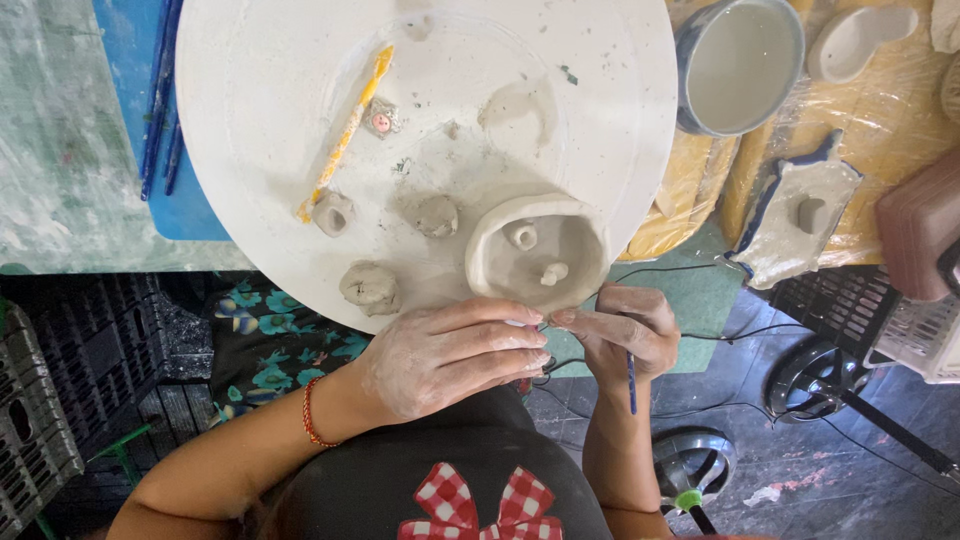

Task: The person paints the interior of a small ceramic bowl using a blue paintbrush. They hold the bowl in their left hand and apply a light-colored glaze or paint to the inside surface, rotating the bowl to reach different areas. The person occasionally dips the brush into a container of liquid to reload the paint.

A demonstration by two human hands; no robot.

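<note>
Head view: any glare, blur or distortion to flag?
Head view: even, soft light, hardly any shadows; glare on the plastic wrap at right; wide-angle bending toward the frame edges; sharp on the left hand, right hand and clay bowl; pale board close to washed out.

A pottery workshop, seen from my seat. Before me lies a round white board (250, 120) smeared with slip, bearing a hand-built clay bowl (538, 252), small clay lumps (370, 288) and a yellow modelling tool (345, 135). A cup of slip (738, 62) stands beyond the board, beside clay pieces (795, 220) resting on plastic sheeting (890, 120). My hands (450, 355) are coated in wet clay. The table (60, 150) is stained pale, with brushes (160, 100) on a blue mat (190, 215). Black crates (60, 400) sit on the floor.
</note>
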